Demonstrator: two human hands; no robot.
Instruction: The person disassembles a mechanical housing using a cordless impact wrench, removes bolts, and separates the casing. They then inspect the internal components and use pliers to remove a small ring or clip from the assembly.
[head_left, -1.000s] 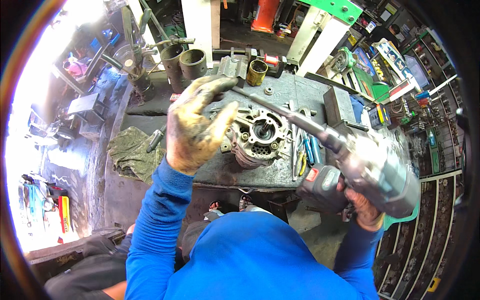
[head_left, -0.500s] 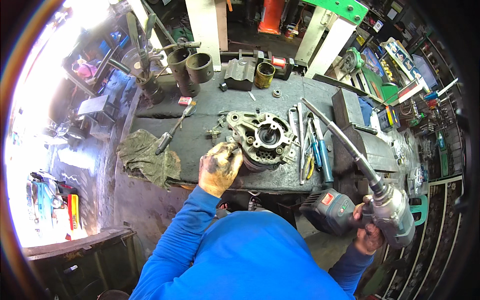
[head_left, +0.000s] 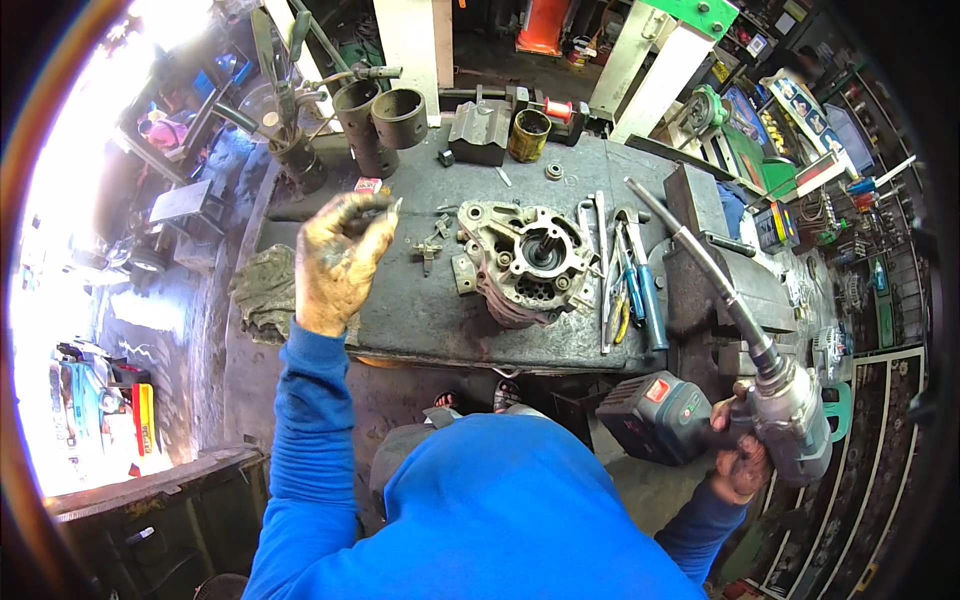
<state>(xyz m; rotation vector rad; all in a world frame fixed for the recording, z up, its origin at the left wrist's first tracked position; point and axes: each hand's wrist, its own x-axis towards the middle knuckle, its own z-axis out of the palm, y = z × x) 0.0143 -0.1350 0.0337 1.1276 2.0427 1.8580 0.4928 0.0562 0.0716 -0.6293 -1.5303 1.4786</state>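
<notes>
My left hand is raised over the bench's left part, fingertips pinched on a small pale metal piece. My right hand grips a cordless impact driver with a long extension pointing up-left. Its battery sits low beside my hand. A cast metal engine housing, with a round central opening and shaft, stands on the bench. Small metal parts lie left of it; blue-handled tools and long bars lie to its right. A crumpled rag is at the left.
The dark metal bench holds tool cylinders, a grooved block, a yellow can and steel blocks. White posts rise behind. Shelving is at right, a low barrier at lower left.
My left hand went down to the housing's left side, then moved up and left, now with a small piece pinched. The driver in my right hand swung more upright between the first two frames.
</notes>
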